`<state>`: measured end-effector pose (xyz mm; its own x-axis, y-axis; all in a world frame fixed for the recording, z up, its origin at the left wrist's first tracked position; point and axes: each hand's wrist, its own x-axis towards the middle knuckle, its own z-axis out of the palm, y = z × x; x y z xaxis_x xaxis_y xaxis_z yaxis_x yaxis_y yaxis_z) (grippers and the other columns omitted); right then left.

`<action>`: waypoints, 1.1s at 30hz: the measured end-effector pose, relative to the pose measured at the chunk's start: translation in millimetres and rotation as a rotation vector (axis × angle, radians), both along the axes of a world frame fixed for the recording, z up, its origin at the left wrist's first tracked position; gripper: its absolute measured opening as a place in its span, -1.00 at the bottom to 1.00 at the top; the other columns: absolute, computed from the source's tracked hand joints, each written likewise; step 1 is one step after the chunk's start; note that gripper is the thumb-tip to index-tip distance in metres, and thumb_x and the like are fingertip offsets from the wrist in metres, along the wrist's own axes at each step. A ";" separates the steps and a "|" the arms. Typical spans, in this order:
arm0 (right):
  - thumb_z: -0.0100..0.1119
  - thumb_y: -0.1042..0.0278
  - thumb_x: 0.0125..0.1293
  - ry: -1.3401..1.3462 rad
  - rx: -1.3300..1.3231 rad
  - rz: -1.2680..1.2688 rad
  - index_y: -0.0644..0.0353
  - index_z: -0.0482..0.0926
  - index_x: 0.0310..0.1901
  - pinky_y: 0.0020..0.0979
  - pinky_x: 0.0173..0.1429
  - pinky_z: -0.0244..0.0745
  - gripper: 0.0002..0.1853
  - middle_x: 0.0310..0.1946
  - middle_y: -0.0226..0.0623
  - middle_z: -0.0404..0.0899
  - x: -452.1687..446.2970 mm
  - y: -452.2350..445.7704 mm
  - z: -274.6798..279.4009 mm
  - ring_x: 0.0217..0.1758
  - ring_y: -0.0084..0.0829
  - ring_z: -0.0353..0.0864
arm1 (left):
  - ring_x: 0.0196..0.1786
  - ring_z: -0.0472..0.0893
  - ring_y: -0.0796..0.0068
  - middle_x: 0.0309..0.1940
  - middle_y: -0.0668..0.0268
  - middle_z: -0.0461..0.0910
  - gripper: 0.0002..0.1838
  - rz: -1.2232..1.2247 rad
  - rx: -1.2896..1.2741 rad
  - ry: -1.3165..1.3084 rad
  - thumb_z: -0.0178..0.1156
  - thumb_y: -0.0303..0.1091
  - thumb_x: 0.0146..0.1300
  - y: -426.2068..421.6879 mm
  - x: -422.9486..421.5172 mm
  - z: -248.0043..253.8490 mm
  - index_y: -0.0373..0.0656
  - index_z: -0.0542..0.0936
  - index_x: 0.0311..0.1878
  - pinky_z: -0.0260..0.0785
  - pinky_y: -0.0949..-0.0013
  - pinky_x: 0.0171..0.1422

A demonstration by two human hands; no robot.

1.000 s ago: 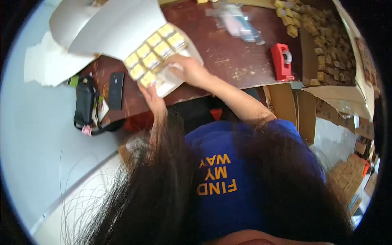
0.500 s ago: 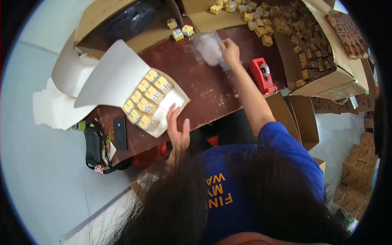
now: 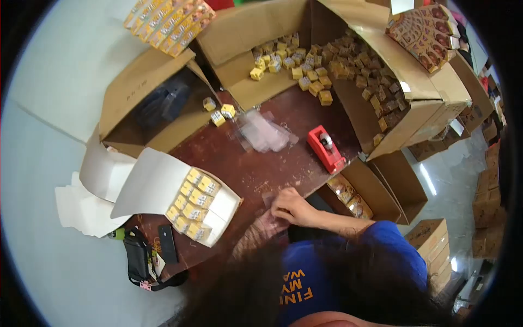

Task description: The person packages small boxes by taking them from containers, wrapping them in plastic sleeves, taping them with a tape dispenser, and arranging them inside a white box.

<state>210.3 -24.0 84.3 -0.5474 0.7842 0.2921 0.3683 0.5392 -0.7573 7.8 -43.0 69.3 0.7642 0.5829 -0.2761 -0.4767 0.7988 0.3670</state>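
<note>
My right hand [image 3: 291,207] is closed at the table's front edge, its fingers pinched on a thin clear plastic bag [image 3: 268,200]. Just beside it, my left hand [image 3: 265,224] is blurred and partly behind hair, its fingers near the same bag. To the left lies an open white box [image 3: 218,218] with several small yellow boxes [image 3: 195,197] in rows; its right part shows bare white card. A pile of clear plastic bags [image 3: 264,132] lies farther back on the dark red table [image 3: 207,152].
A red tape dispenser [image 3: 326,150] stands right of the bags. Cardboard cartons [image 3: 261,92] with many small yellow boxes stand behind. A black phone [image 3: 168,243] and a black bag [image 3: 137,253] lie at the left. Loose yellow boxes [image 3: 223,115] sit near the left carton [image 3: 136,109].
My right hand went to the bag pile and came back to the front edge with a clear bag. My left hand left the white box and moved beside it. The view has shifted.
</note>
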 end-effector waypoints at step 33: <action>0.17 0.34 0.42 0.086 -0.415 0.133 0.22 0.61 0.19 -0.31 0.17 0.50 -0.65 0.11 -0.21 0.66 -25.6 -53.0 -27.1 0.10 -0.26 0.59 | 0.28 0.52 0.21 0.28 0.04 0.49 -0.50 0.247 0.086 -0.153 -0.10 -0.16 0.59 -108.6 -11.2 -49.2 -0.24 0.27 0.44 0.34 0.21 0.42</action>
